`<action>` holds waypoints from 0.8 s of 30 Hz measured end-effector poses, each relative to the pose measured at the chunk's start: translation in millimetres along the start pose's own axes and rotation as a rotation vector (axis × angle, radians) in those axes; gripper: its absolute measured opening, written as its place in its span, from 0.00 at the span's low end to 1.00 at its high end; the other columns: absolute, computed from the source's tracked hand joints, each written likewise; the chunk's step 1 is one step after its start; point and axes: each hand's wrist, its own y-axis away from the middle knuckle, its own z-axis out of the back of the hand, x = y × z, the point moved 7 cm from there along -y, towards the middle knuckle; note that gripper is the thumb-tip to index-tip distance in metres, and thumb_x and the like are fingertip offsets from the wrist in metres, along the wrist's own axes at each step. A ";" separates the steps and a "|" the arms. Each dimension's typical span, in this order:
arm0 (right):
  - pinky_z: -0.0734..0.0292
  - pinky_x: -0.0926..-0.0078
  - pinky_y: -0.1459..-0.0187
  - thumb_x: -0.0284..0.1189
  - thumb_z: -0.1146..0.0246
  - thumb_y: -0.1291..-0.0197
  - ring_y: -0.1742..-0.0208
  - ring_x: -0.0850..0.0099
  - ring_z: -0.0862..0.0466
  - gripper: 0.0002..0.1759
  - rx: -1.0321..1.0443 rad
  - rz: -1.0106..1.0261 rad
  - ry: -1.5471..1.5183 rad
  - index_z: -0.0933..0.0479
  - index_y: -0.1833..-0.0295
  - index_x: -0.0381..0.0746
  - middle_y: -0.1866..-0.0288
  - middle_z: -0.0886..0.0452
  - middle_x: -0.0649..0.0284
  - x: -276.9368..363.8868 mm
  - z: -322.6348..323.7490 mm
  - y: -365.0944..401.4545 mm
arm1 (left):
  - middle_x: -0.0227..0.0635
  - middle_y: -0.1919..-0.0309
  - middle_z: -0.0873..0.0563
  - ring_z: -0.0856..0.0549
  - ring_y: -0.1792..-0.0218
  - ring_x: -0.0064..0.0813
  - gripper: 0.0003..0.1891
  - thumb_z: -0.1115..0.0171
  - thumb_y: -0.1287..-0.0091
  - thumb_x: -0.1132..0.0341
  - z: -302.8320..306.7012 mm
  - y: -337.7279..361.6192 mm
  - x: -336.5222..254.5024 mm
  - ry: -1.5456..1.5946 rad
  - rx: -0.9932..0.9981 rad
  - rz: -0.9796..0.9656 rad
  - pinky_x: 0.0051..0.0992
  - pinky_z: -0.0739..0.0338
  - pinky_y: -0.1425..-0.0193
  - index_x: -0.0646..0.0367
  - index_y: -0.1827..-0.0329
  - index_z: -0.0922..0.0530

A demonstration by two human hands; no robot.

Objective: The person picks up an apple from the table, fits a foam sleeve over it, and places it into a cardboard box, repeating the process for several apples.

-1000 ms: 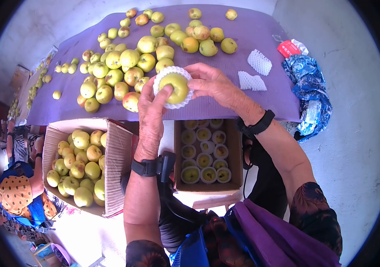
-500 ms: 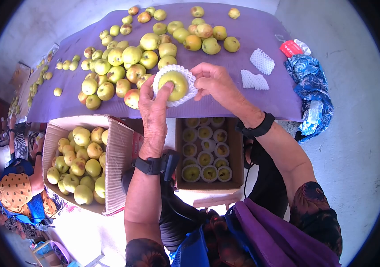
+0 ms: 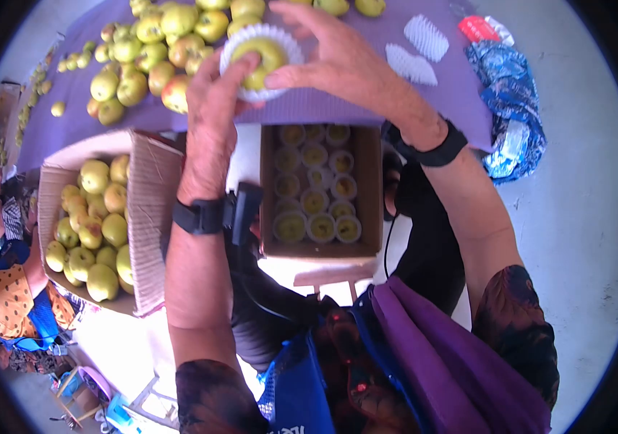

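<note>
Apple [image 3: 273,54] in soft net [image 3: 260,32] looks firm yet bruisable; cup its sides. Your left hand [image 3: 211,101] holds it; your right hand [image 3: 348,61] spreads wide.

A pale bluish-grey wall [image 3: 576,145] fills the right side here, faintly mottled, and across the top stretches a table [image 3: 461,94] in a ribbed purple cover! Down at lower left, strong light whites out the floor [image 3: 106,343], a small wooden frame [image 3: 81,401] sits near a purple basin [image 3: 99,380], and wooden furniture [image 3: 332,276] peeks out below centre
</note>
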 end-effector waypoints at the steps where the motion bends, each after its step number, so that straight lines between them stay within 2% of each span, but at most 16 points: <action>1: 0.26 0.70 0.46 0.42 0.27 0.54 0.47 0.63 0.21 0.40 -0.012 0.061 0.028 0.30 0.38 0.34 0.48 0.21 0.54 9.3 -2.2 -2.2 | 0.39 0.57 0.16 0.15 0.59 0.27 0.27 0.33 0.41 0.58 -1.7 0.9 -2.7 -0.015 0.015 -0.013 0.23 0.18 0.65 0.66 0.43 0.25; 2: 0.30 0.64 0.41 0.39 0.27 0.52 0.43 0.53 0.25 0.43 0.000 -0.071 0.084 0.37 0.35 0.30 0.42 0.26 0.44 7.2 -4.9 -1.6 | 0.39 0.56 0.16 0.15 0.59 0.26 0.27 0.32 0.41 0.57 -1.5 0.5 -2.8 -0.027 0.012 -0.016 0.23 0.19 0.64 0.66 0.43 0.24; 3: 0.30 0.64 0.41 0.39 0.27 0.52 0.43 0.53 0.25 0.43 0.010 -0.087 0.073 0.37 0.35 0.30 0.42 0.26 0.44 9.7 -6.3 -3.6 | 0.38 0.56 0.16 0.15 0.60 0.26 0.26 0.32 0.41 0.57 -1.2 -1.7 -0.8 -0.039 0.011 -0.025 0.24 0.19 0.64 0.66 0.43 0.24; 5: 0.34 0.59 0.37 0.39 0.24 0.58 0.36 0.47 0.32 0.53 0.183 -0.133 0.061 0.45 0.31 0.29 0.36 0.34 0.39 7.5 -20.0 -5.9 | 0.38 0.59 0.15 0.15 0.62 0.25 0.23 0.34 0.39 0.57 3.6 -8.2 8.4 -0.046 -0.030 -0.018 0.24 0.20 0.64 0.67 0.47 0.22; 6: 0.32 0.59 0.40 0.38 0.24 0.59 0.41 0.47 0.29 0.49 0.111 -0.072 0.067 0.40 0.34 0.30 0.44 0.30 0.40 8.6 -20.2 -4.1 | 0.36 0.57 0.16 0.16 0.58 0.24 0.24 0.34 0.39 0.56 5.7 -10.4 10.1 -0.060 -0.003 0.006 0.23 0.20 0.61 0.64 0.46 0.22; 7: 0.32 0.59 0.40 0.38 0.24 0.59 0.41 0.47 0.29 0.49 0.117 -0.079 0.063 0.40 0.34 0.30 0.44 0.30 0.40 5.2 -25.0 -3.6 | 0.34 0.54 0.17 0.17 0.54 0.24 0.24 0.34 0.39 0.55 6.7 -12.1 12.7 -0.073 0.024 0.029 0.23 0.20 0.58 0.61 0.44 0.23; 9: 0.30 0.60 0.43 0.36 0.25 0.59 0.45 0.49 0.28 0.43 0.116 -0.093 0.146 0.36 0.38 0.31 0.49 0.29 0.43 1.3 -33.1 -3.9 | 0.34 0.56 0.16 0.16 0.56 0.25 0.22 0.36 0.36 0.54 4.2 -6.8 9.3 -0.074 0.015 0.014 0.23 0.21 0.58 0.63 0.48 0.22; 11: 0.30 0.61 0.44 0.35 0.26 0.58 0.47 0.50 0.27 0.40 0.110 -0.096 0.137 0.34 0.39 0.32 0.52 0.28 0.45 3.1 -35.8 -4.8 | 0.39 0.60 0.15 0.15 0.61 0.30 0.16 0.38 0.35 0.62 -7.4 10.2 -4.8 0.160 -0.003 0.028 0.26 0.21 0.61 0.65 0.51 0.21; 12: 0.29 0.62 0.45 0.34 0.26 0.57 0.48 0.52 0.27 0.38 0.097 -0.094 0.135 0.33 0.41 0.32 0.54 0.28 0.46 4.4 -36.1 -6.0 | 0.34 0.55 0.17 0.16 0.58 0.25 0.20 0.37 0.35 0.61 -9.6 9.2 -7.8 0.118 0.091 0.003 0.22 0.20 0.60 0.64 0.44 0.25; 16: 0.28 0.64 0.46 0.35 0.27 0.54 0.48 0.55 0.25 0.38 0.101 -0.067 0.138 0.33 0.39 0.33 0.50 0.26 0.47 3.8 -32.6 -8.3 | 0.36 0.56 0.17 0.16 0.58 0.25 0.20 0.37 0.35 0.61 -11.2 13.0 -12.6 0.150 0.142 -0.031 0.23 0.20 0.60 0.64 0.45 0.25; 18: 0.24 0.68 0.51 0.39 0.28 0.50 0.46 0.61 0.22 0.38 0.023 -0.104 -0.217 0.33 0.37 0.33 0.45 0.25 0.48 0.7 -25.0 -12.1 | 0.36 0.55 0.17 0.16 0.58 0.25 0.20 0.37 0.35 0.62 -4.2 6.3 -10.6 0.076 0.075 -0.037 0.24 0.19 0.59 0.64 0.45 0.25; 19: 0.24 0.68 0.51 0.39 0.28 0.50 0.46 0.61 0.22 0.38 0.026 -0.104 -0.219 0.33 0.37 0.33 0.45 0.25 0.48 1.6 -21.4 -13.7 | 0.36 0.55 0.17 0.16 0.58 0.25 0.20 0.37 0.35 0.62 -2.9 5.5 -9.7 0.077 0.072 -0.036 0.24 0.19 0.59 0.64 0.45 0.25; 21: 0.20 0.73 0.55 0.41 0.29 0.45 0.45 0.66 0.20 0.37 0.167 -0.503 -0.420 0.33 0.36 0.33 0.43 0.23 0.51 -20.4 -27.7 -8.6 | 0.36 0.55 0.17 0.16 0.57 0.25 0.19 0.38 0.35 0.62 -0.4 5.7 -17.2 0.129 0.066 -0.171 0.23 0.19 0.60 0.63 0.45 0.24; 22: 0.20 0.73 0.55 0.41 0.29 0.45 0.45 0.66 0.20 0.37 0.168 -0.505 -0.420 0.33 0.36 0.33 0.43 0.23 0.51 -13.6 -24.6 -8.4 | 0.36 0.55 0.17 0.16 0.57 0.25 0.19 0.38 0.35 0.62 -0.3 6.7 -18.1 0.129 0.066 -0.169 0.23 0.19 0.60 0.63 0.45 0.24; 24: 0.17 0.74 0.58 0.40 0.32 0.41 0.47 0.68 0.19 0.33 0.161 -0.612 -0.683 0.33 0.36 0.33 0.45 0.21 0.55 -1.0 -26.2 0.3 | 0.36 0.54 0.17 0.17 0.56 0.26 0.20 0.37 0.35 0.61 -7.8 10.7 -26.4 0.140 0.172 -0.220 0.24 0.20 0.58 0.63 0.44 0.25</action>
